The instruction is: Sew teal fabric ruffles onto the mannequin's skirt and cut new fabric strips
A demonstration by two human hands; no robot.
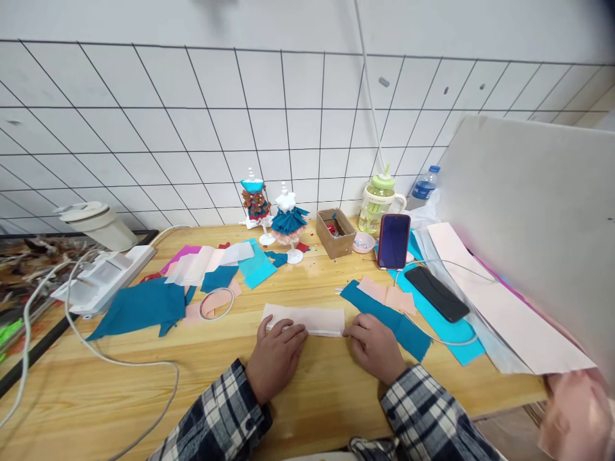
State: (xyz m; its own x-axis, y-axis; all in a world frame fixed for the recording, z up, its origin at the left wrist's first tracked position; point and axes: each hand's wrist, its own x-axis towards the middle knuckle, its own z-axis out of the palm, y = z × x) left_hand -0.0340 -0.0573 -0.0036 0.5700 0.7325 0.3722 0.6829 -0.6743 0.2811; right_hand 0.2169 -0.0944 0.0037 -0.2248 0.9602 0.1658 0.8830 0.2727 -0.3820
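A pale pink strip of folded crepe paper (319, 317) lies crosswise on the wooden table in front of me. My left hand (279, 352) rests over its left part, fingers stretched out and lying flat along the lower edge. At the strip's lower right corner, my right hand (377, 346) has its fingers curled together, with thumb and index finger on the paper. Just right of that hand lies a dark teal strip (398, 330), partly under a peach piece (387, 294).
Two small dress forms (289, 221) stand near the tiled wall beside a cardboard box (335, 234). A propped phone (394, 242), flat phone (436, 293) and drink jug (377, 205) are at right. Teal sheets (139, 307), a power strip (106, 275) and cables occupy the left.
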